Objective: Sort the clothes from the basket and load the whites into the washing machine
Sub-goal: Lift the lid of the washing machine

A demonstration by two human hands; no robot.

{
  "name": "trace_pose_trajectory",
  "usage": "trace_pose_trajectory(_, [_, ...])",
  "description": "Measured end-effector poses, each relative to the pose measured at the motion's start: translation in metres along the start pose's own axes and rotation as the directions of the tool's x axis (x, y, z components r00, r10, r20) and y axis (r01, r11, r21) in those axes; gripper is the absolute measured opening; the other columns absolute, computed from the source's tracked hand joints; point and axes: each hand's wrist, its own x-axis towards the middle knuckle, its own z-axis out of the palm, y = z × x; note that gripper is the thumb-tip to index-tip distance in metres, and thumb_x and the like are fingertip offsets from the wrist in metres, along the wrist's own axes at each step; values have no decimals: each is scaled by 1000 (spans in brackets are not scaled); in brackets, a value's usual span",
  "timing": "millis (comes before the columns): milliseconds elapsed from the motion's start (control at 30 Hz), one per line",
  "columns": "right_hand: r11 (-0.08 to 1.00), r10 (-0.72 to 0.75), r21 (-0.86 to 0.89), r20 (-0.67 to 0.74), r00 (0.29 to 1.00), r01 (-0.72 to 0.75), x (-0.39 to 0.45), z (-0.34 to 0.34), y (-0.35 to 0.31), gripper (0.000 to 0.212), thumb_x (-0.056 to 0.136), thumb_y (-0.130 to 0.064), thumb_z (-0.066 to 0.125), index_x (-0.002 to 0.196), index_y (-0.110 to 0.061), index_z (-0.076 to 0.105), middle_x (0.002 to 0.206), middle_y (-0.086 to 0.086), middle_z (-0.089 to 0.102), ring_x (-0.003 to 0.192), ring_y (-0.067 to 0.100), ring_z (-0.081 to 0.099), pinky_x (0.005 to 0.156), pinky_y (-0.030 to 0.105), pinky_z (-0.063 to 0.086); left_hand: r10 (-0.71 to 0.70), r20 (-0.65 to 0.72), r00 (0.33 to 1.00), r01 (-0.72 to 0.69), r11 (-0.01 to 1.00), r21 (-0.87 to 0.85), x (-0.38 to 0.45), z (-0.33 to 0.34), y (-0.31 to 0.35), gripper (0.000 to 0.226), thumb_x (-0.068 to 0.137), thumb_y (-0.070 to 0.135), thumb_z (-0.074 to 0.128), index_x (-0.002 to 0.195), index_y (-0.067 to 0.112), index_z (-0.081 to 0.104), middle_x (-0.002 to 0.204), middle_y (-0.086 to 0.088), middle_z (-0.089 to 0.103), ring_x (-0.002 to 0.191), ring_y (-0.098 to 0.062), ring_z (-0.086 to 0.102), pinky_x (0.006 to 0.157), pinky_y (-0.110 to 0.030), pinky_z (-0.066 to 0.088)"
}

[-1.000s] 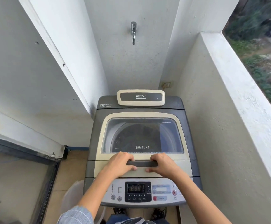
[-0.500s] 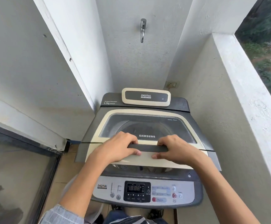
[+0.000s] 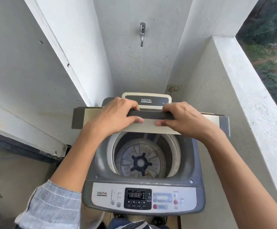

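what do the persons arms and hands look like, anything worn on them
Both hands, left hand and right hand, are bare: no gloves, rings or watch visible. The left arm has a light grey-blue sleeve with thin pale stripes, pushed up above the elbow. The right forearm shows no sleeve.

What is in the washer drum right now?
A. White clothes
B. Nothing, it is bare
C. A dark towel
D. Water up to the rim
B: with both hands, left hand and right hand, holding the lid up by its handle, the drum shows only its bare perforated base and dark centre hub, with no clothes or water.
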Motion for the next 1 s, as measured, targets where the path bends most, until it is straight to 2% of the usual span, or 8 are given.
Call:
trace_pose_trajectory(67, [1000, 6, -10, -81, 997, -7, 9, -3, 2, 37, 91, -50, 75, 84, -20, 53, 77, -8, 51, 77, 23, 49, 67, 37, 33, 12, -46, 999, -11, 1000, 23, 11, -4, 1, 36, 81, 52, 82, 104, 25, 73, 73, 24, 50, 69, -6, 52, 69, -29, 41])
trace_pose_trajectory(133, [999, 14, -39, -133, 991, -19, 19, -4, 3, 35, 90, -49, 76, 87, -20, 56, 82, -4, 56, 81, 26, 54, 68, 38, 37, 29, -54, 998, -26, 998, 59, 23, -8, 1, 34, 82, 50, 83, 103, 25, 74, 74, 17, 55, 76, -14, 56, 73, -30, 40])
trace_pose_trajectory(300, [996, 22, -75, -292, 956, -46, 44, 2, 10, 32, 88, -42, 79, 93, -14, 65, 91, 2, 65, 92, 31, 61, 73, 39, 40, 25, -70, 997, -17, 993, 114, 54, -14, -4, 27, 80, 46, 86, 94, 26, 75, 88, 4, 74, 83, -18, 63, 77, -32, 48])
trace_pose_trajectory(467, [995, 59, -44, -418, 906, -85, 67, 16, 17, 24, 90, -30, 79, 97, -10, 66, 101, 6, 69, 103, 34, 60, 86, 44, 43, 62, -196, 979, -14, 971, 238, 80, -4, -9, 23, 80, 44, 87, 91, 27, 76, 86, 4, 77, 80, -18, 66, 75, -30, 48])
trace_pose_trajectory(533, [994, 66, -50, -456, 887, -99, 74, 22, 21, 22, 92, -27, 78, 96, -10, 65, 106, 6, 70, 108, 33, 60, 88, 45, 43, 95, -266, 959, -13, 956, 294, 86, 2, -13, 21, 81, 44, 86, 91, 27, 78, 84, 2, 78, 80, -22, 70, 74, -32, 52])
trace_pose_trajectory(600, [994, 72, -34, -498, 864, -103, 82, 25, 26, 21, 92, -26, 77, 96, -9, 65, 107, 5, 70, 109, 32, 59, 90, 44, 41, 128, -340, 932, -19, 952, 306, 89, 6, -16, 17, 82, 41, 85, 89, 26, 80, 78, 0, 78, 74, -25, 71, 68, -29, 48])
trace_pose_trajectory(867, [994, 91, -5, -530, 843, -111, 101, 26, 37, 22, 87, -25, 82, 96, -9, 70, 106, 6, 72, 106, 32, 61, 90, 42, 40, 157, -405, 901, -47, 962, 269, 99, 4, -28, 17, 78, 42, 86, 87, 28, 82, 69, 1, 76, 66, -25, 70, 65, -26, 42])
trace_pose_trajectory(1000, [995, 96, 19, -548, 831, -102, 98, 28, 38, 25, 85, -27, 83, 96, -8, 70, 103, 5, 71, 103, 31, 60, 88, 41, 38, 171, -447, 878, -69, 969, 236, 92, 13, -31, 17, 82, 40, 84, 93, 27, 82, 79, 5, 79, 74, -21, 75, 68, -29, 52])
